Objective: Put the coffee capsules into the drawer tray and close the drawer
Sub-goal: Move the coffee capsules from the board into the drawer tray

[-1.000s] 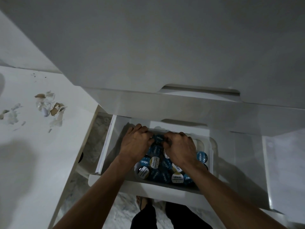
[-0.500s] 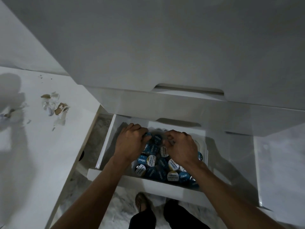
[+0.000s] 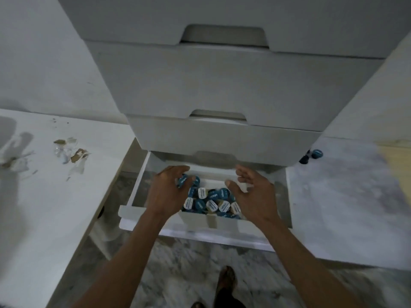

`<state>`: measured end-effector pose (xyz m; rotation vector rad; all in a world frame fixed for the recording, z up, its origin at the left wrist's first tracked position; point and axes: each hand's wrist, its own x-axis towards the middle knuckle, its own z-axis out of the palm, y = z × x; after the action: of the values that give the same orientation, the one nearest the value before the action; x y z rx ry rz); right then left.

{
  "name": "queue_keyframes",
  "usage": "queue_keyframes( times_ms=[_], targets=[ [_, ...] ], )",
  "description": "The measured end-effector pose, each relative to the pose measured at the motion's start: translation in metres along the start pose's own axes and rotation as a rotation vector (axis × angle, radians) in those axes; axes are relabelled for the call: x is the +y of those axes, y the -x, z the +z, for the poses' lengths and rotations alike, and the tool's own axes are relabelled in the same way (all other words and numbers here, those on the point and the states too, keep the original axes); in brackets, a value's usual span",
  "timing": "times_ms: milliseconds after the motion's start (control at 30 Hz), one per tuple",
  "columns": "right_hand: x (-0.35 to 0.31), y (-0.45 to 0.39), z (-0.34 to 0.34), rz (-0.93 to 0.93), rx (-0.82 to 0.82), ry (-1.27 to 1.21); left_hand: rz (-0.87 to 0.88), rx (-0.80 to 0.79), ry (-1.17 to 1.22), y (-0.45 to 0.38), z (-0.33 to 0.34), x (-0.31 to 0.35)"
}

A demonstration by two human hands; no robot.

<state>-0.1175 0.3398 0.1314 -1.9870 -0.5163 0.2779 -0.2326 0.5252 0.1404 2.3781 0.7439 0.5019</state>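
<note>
The bottom drawer (image 3: 195, 230) of a white cabinet stands pulled out. Inside it a white tray (image 3: 222, 221) holds a heap of blue and white coffee capsules (image 3: 211, 202). My left hand (image 3: 168, 192) hovers over the tray's left side with fingers spread and nothing in it, one blue capsule just under its fingertips. Above the tray's right side, my right hand (image 3: 253, 194) is open too, palm turned inward. One stray blue capsule (image 3: 317, 153) lies on the white top to the right of the cabinet.
Two shut drawers (image 3: 222, 85) with cut-out handles rise above the open one. A white surface on the left carries torn paper scraps (image 3: 71, 152). A white counter (image 3: 344, 196) lies at the right. Marble floor and my foot (image 3: 225, 281) lie below.
Both hands have lifted off the capsule heap and spread apart and open. The view has pulled back and tilted up, so more of the cabinet shows.
</note>
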Motion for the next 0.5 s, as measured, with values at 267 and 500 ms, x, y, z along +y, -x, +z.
queue_keyframes(
  times_ms=[267,500],
  targets=[
    [0.013,0.035,-0.106,-0.022,0.135,0.009,0.114,-0.068,0.171,0.027,0.053,0.114],
    [0.086,0.009,-0.236,0.048,0.228,0.024,0.211,-0.207,0.249,0.015,0.154,0.229]
  ],
)
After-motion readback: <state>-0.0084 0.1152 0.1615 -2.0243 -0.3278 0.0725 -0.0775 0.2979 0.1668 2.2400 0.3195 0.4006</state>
